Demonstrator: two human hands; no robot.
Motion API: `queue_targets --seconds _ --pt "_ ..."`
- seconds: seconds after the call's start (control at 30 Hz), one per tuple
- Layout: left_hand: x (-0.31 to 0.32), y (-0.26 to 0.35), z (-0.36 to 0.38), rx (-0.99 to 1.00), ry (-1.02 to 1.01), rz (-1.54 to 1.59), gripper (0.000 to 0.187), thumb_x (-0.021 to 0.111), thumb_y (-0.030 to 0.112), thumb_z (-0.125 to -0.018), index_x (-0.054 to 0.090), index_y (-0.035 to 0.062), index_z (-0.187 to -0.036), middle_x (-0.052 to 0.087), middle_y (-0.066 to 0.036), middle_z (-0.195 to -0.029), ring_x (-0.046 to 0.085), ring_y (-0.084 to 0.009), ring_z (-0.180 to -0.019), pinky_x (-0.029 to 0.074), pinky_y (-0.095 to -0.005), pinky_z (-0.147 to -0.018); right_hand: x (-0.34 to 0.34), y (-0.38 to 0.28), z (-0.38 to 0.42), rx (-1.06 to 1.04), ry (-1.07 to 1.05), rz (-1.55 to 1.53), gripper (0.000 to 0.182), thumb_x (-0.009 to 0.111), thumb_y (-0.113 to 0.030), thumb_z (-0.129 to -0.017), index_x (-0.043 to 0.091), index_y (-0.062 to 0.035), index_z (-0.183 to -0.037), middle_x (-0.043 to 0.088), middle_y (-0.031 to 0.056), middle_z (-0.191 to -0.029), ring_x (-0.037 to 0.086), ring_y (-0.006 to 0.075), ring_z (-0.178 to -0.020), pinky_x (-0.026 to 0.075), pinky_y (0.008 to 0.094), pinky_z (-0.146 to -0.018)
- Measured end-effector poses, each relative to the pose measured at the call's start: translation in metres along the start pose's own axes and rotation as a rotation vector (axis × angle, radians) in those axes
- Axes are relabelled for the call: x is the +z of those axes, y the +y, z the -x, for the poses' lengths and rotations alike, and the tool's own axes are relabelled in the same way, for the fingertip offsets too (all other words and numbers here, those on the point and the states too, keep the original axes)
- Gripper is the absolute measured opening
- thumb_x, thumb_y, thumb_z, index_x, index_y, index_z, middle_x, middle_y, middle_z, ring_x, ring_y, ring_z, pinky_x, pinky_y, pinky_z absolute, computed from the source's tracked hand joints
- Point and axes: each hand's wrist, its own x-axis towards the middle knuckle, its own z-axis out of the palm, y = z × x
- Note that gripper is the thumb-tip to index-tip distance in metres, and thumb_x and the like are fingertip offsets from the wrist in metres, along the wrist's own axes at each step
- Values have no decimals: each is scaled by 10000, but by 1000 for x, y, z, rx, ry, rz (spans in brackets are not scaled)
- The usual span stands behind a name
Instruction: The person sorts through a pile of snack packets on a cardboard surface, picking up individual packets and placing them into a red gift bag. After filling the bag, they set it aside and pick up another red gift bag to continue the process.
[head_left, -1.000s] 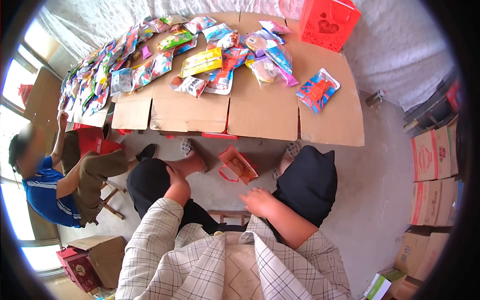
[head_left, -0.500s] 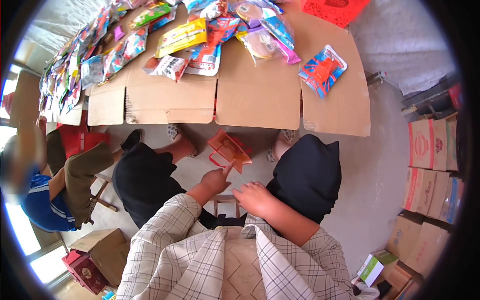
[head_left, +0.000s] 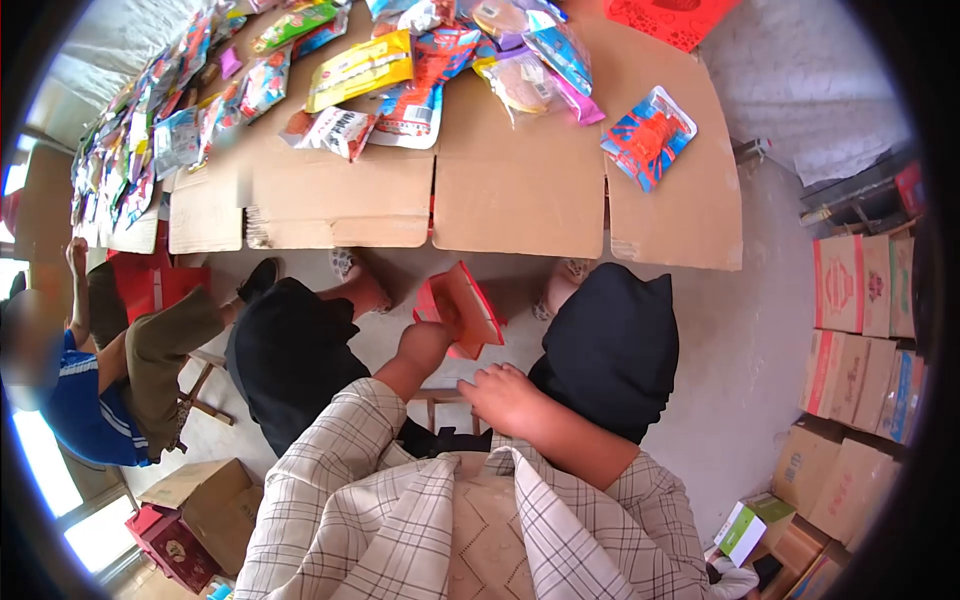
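Observation:
Between my knees, down near the floor, is a red paper gift bag (head_left: 462, 308), its open mouth facing up at me. My left hand (head_left: 424, 345) is closed at the bag's near left edge; its fingertips are hidden behind the hand. My right hand (head_left: 498, 396) rests beside my right thigh with fingers loosely bent and slightly apart, nothing visible in it. Above, on the cardboard-covered table (head_left: 520, 200), a single blue and red snack packet (head_left: 650, 138) lies to the right. A yellow packet (head_left: 362, 70) and a clear-wrapped round snack (head_left: 520, 82) lie nearer the middle.
A heap of snack packets (head_left: 150, 125) covers the table's left side. A red sheet or bag (head_left: 675, 18) lies at the far right corner. A seated person in a blue top (head_left: 95, 405) is at left. Cartons (head_left: 850, 375) are stacked at right; another box (head_left: 205, 500) stands lower left.
My left hand has moved forward and closed from a pointing shape at the gift bag. The bag has tilted and opened wider. The seated person's arm has risen toward the table.

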Motion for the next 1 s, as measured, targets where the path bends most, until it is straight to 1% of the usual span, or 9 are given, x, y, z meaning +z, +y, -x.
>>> queue_targets --seconds 0.07,0.27,0.37,0.4,0.47,0.57,0.63,0.77,1.0 --pt "-7 8 13 35 -46 -21 155 600 158 -840 736 133 -910 726 -112 -832 721 -302 -802 567 -426 -654 3 1 0 1 11 7 321 681 -225 -838 614 -111 -1131 643 103 -1004 615 307 -1020 490 450 -890" --pt "10 15 46 -86 -215 29 223 623 245 -821 767 125 -941 743 -109 -942 721 -317 -886 568 -449 -788 1 7 1 -34 32 47 306 667 -295 -865 623 -114 -1107 667 137 -999 631 342 -1035 507 475 -874" --pt "-18 36 78 -133 -120 87 243 618 234 -825 769 115 -974 729 -167 -993 708 -349 -937 554 -460 -842 -8 -1 0 -95 13 120 345 671 -374 -861 648 -97 -1065 686 144 -997 645 359 -999 515 480 -859" --pt "-5 39 81 -350 10 328 252 623 240 -824 767 115 -990 727 -171 -1011 707 -346 -953 553 -448 -855 -11 -5 -2 -117 -1 148 354 677 -393 -855 664 -89 -1034 694 145 -991 653 362 -977 519 477 -854" --pt "-18 41 94 -264 -121 171 298 658 321 -828 747 134 -1042 729 -133 -1037 703 -325 -967 550 -423 -826 -15 -16 -5 -174 -14 167 350 681 -407 -852 689 -70 -946 706 146 -958 666 359 -934 526 467 -843" --pt "-29 44 111 -265 20 314 319 687 371 -820 748 155 -1046 734 -110 -1019 705 -321 -944 553 -428 -805 -12 -25 -9 -261 101 182 303 704 -353 -817 691 -58 -887 707 157 -926 674 349 -908 531 470 -817" --pt "-55 60 123 -315 -2 278 309 682 391 -833 749 169 -1037 736 -105 -1003 706 -314 -920 557 -423 -799 -13 -27 -7 -245 213 117 262 714 -301 -784 690 -55 -872 702 169 -900 674 356 -893 533 469 -796" --pt "-68 72 133 -282 11 216 293 677 386 -841 746 188 -1045 735 -103 -973 707 -310 -910 554 -425 -791 -10 -30 -4 -209 240 129 205 696 -256 -759 703 -66 -835 707 157 -861 685 357 -861 540 474 -782" --pt "-68 67 129 -200 113 240 278 642 390 -868 708 184 -1042 722 -91 -960 708 -309 -874 550 -444 -741 -7 -38 -8 -116 271 205 176 600 -169 -781 732 -55 -804 693 210 -814 683 402 -789 542 489 -731"
